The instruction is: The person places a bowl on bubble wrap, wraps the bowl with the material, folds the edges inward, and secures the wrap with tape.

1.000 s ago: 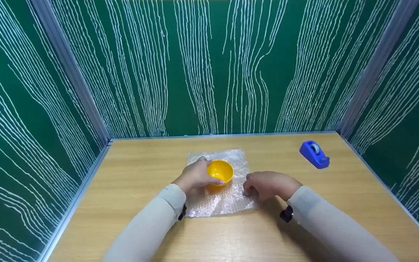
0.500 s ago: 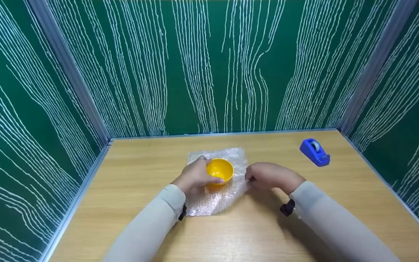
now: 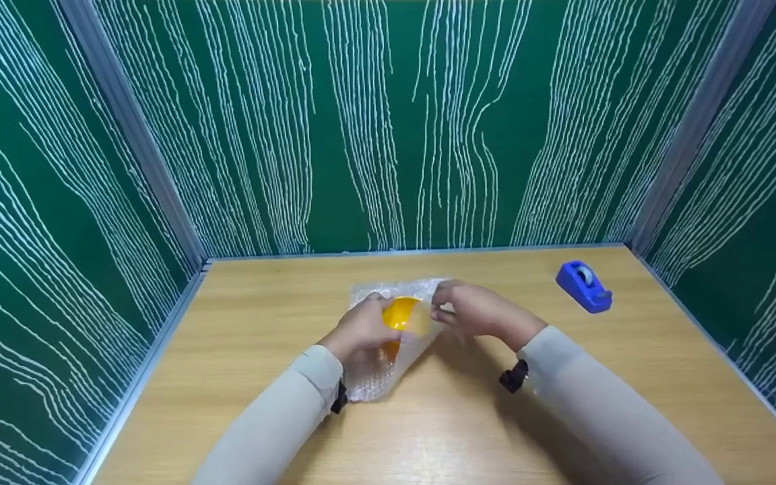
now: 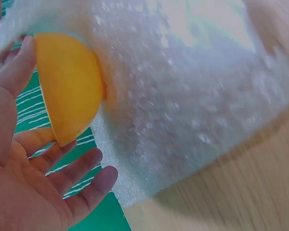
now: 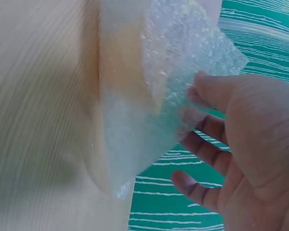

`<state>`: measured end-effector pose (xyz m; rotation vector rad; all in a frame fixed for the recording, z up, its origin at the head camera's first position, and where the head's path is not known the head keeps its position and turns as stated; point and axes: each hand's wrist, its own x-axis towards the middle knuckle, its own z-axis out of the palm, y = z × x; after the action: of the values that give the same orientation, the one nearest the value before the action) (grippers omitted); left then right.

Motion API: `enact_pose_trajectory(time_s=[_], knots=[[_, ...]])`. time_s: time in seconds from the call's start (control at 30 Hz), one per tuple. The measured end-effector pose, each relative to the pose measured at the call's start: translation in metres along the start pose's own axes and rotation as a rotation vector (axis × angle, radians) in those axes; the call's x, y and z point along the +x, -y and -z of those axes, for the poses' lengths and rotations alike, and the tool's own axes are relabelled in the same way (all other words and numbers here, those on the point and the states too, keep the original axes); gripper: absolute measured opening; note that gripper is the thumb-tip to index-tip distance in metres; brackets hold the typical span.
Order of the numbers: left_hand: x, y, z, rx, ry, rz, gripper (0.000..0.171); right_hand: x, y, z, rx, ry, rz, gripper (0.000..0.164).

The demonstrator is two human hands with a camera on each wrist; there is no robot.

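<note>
A yellow bowl (image 3: 399, 312) stands on a sheet of bubble wrap (image 3: 366, 385) at mid-table. My left hand (image 3: 361, 328) grips the bowl's rim from the left, with thumb and fingers on either side. In the left wrist view the bowl (image 4: 70, 89) shows from its side, its base against the wrap. My right hand (image 3: 477, 311) pinches the right edge of the sheet, lifted and folded over the bowl's right part. Through the raised wrap (image 5: 183, 57) in the right wrist view, the bowl shows as a blurred yellow patch.
A blue tape dispenser (image 3: 583, 286) with a roll in it sits at the back right of the wooden table (image 3: 260, 296). Green panels (image 3: 428, 135) with white wavy lines enclose the table at the back and both sides.
My right hand has lifted the right edge of the bubble wrap and brought it up and left over the bowl. My left hand and the bowl have stayed in place.
</note>
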<state>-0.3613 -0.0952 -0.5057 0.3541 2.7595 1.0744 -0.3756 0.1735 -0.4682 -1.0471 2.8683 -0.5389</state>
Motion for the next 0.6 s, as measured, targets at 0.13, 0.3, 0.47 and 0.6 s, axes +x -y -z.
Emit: enact_pose_trajectory(time_s=[0.13, 0.3, 0.47, 0.6], knots=[[0.002, 0.000, 0.001, 0.016, 0.016, -0.020, 0.078, 0.012, 0.003, -0.006, 0.013, -0.041, 0.004, 0.016], [0.006, 0.000, 0.005, -0.076, -0.012, 0.009, 0.054, 0.026, 0.002, -0.015, 0.027, -0.040, -0.033, 0.020], [0.010, -0.004, 0.009, -0.162, -0.076, 0.006, 0.050, 0.038, 0.001, -0.021, 0.025, -0.031, -0.074, 0.022], [0.011, -0.008, 0.009, -0.179, -0.070, 0.021, 0.053, 0.044, 0.001, -0.025, 0.010, -0.025, -0.114, 0.023]])
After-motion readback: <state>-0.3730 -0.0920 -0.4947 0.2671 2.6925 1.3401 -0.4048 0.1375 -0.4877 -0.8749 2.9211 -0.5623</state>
